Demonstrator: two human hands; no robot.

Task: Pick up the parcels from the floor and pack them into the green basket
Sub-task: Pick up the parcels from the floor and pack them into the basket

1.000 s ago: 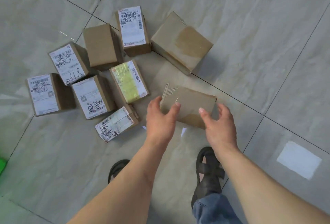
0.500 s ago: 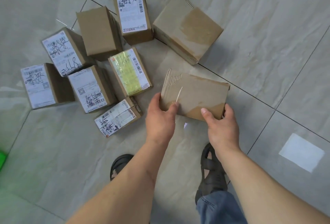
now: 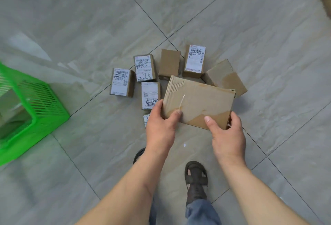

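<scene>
- Two sandalled feet [image 3: 196,174] are seen on the tiled floor [image 3: 268,45], with jeans at the bottom edge.
- A flat box [image 3: 198,102] is clamped between both hands, raised above the floor and tilted slightly.
- The left hand [image 3: 160,126] is closed on the box's near left corner, thumb on top.
- The right hand [image 3: 226,135] is closed on the near right corner, thumb on top, fingers wrapped round the side.
- Beyond the box, a cluster of parcels [image 3: 145,68] is left on the floor, several bearing white labels; one is partly hidden behind the left hand.
- A larger plain carton [image 3: 225,77] lies just right of the cluster, partly covered by the held box.
- The basket [image 3: 41,106] stands well to the left, cut off by the frame edge.
</scene>
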